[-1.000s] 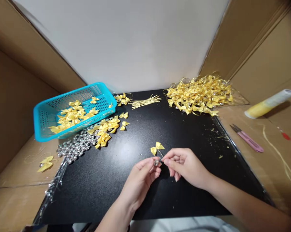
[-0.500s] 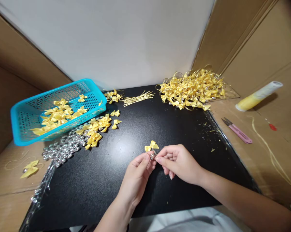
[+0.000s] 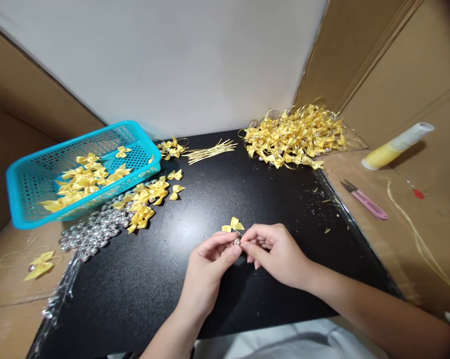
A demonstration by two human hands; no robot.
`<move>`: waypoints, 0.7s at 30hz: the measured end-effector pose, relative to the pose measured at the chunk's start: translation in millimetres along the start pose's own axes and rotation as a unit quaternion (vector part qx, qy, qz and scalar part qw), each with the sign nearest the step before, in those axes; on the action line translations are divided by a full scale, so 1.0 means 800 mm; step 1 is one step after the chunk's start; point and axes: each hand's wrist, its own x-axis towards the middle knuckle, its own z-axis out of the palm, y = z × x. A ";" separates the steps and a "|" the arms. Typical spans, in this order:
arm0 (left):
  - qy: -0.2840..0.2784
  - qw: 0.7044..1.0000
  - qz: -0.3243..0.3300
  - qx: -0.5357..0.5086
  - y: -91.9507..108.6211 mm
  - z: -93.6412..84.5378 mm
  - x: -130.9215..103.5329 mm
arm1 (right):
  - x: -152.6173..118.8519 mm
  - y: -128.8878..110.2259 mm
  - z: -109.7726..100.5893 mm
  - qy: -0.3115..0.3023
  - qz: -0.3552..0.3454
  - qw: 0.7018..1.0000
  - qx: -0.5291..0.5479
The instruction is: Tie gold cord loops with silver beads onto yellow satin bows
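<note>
My left hand (image 3: 210,259) pinches a small silver bell (image 3: 237,241) between thumb and forefinger, over the middle of the black tabletop. From the other side, my right hand (image 3: 272,252) has its thumb and forefinger closed right beside the bell; what lies between those tips is too small to tell. Just beyond the fingertips is a yellow ribbon bow (image 3: 233,225), with a thin dark strand running from it toward the bell. To the left lies a pile of silver bells (image 3: 98,229), and yellow bows with bells (image 3: 140,214) are heaped beside it.
A blue basket (image 3: 13,199) of bows stands at the left. Behind are gold ties (image 3: 212,151) and a large heap of looped bows (image 3: 294,134). Pink-handled thread snips (image 3: 367,202), a yellow-and-white tube (image 3: 397,146) and loose yellow cord (image 3: 415,234) lie on cardboard at the right.
My left thumb and forefinger have shifted their grip around the bell. My right fingers stay pinched beside it, and the bow has barely moved. The view has shifted slightly.
</note>
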 end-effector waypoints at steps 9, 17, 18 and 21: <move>-0.068 0.975 0.141 0.158 0.034 -0.001 0.016 | 0.001 0.004 -0.009 0.000 -0.099 0.990 -0.101; -0.102 0.980 0.109 0.135 0.031 0.001 0.032 | 0.003 0.003 -0.011 0.023 -0.100 0.991 -0.083; -0.102 0.988 0.064 0.098 0.027 0.002 0.035 | 0.003 0.003 -0.011 0.025 -0.101 0.992 -0.077; -0.102 0.992 -0.066 -0.025 0.014 0.004 0.044 | 0.002 0.003 -0.011 0.047 -0.093 0.993 -0.060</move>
